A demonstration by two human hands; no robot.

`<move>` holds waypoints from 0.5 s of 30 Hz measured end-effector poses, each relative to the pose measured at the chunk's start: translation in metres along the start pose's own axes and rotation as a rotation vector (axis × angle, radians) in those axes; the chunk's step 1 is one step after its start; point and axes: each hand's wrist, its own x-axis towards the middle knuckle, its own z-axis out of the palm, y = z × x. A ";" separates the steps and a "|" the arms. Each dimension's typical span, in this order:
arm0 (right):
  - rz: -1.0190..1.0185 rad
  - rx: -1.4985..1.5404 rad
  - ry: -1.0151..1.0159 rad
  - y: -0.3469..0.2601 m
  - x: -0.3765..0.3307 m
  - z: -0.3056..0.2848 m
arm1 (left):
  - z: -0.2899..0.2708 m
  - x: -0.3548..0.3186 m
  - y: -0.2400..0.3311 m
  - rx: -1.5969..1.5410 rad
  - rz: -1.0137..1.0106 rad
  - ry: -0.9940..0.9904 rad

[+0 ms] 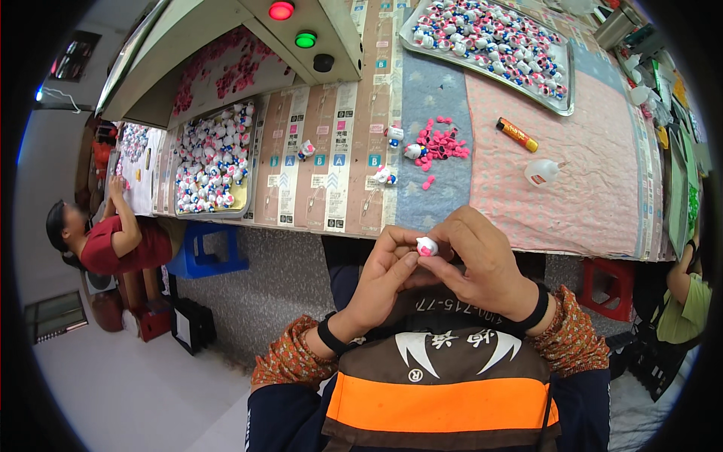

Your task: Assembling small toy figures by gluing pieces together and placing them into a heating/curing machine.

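Observation:
A small white toy figurine [427, 246] with a pink patch is pinched in front of me, just off the table's near edge. My left hand [385, 273] grips it from the left between thumb and forefinger. From the right, my right hand [486, 264] closes on it with thumb and fingertips. Past my hands, a heap of small pink pieces [444, 143] lies on a blue cloth [429, 79], and one white figurine [413, 151] touches its left side. More loose figurines lie to the left, including a white one [384, 176] and another farther left [306, 149].
A metal tray [493, 75] full of figurines sits at the far right, another tray [251, 173] at the left beside a machine [331, 38] with red and green lights. A white squeeze bottle [542, 173] and orange-yellow tube [517, 134] lie on pink cloth. Two other people sit at either side.

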 end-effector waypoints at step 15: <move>0.034 -0.027 0.273 -0.012 0.027 -0.107 | 0.000 0.003 0.023 0.229 0.114 -0.004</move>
